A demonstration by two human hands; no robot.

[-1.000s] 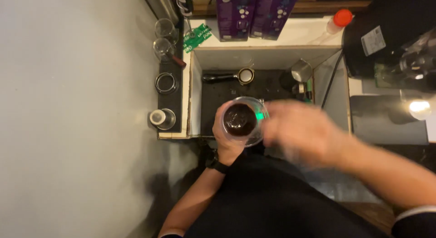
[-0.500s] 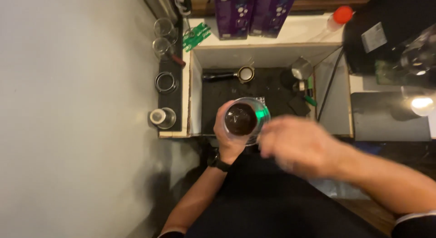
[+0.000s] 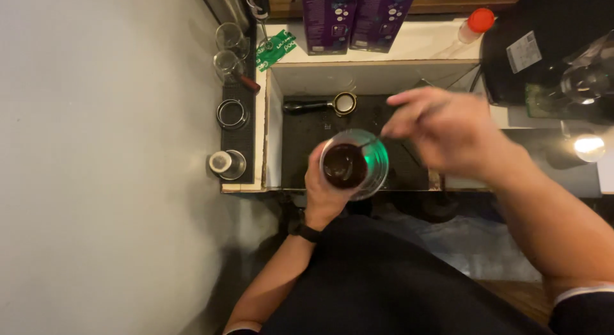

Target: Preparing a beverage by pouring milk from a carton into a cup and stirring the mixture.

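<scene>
My left hand [image 3: 318, 195] wraps around a clear cup [image 3: 377, 162] of dark liquid, held above a black mat [image 3: 409, 162] in a white-walled tray. A green glow shows at the cup's right side. My right hand [image 3: 448, 131] hovers just right of and above the cup, fingers pinched on a thin stirrer [image 3: 369, 143] whose tip reaches into the liquid. A dark watch sits on my left wrist [image 3: 302, 231].
A portafilter [image 3: 320, 106] lies at the back of the tray. Left of the tray stand two glasses [image 3: 229, 50], a metal ring [image 3: 231, 113] and a small cup [image 3: 226, 163]. Purple boxes [image 3: 358, 15], a red-capped bottle [image 3: 476, 23] and a black machine [image 3: 550, 40] stand behind.
My right hand has moved from low in front of the cup up to its right side, and the stirrer now reaches into the liquid. The cup stays in my left hand.
</scene>
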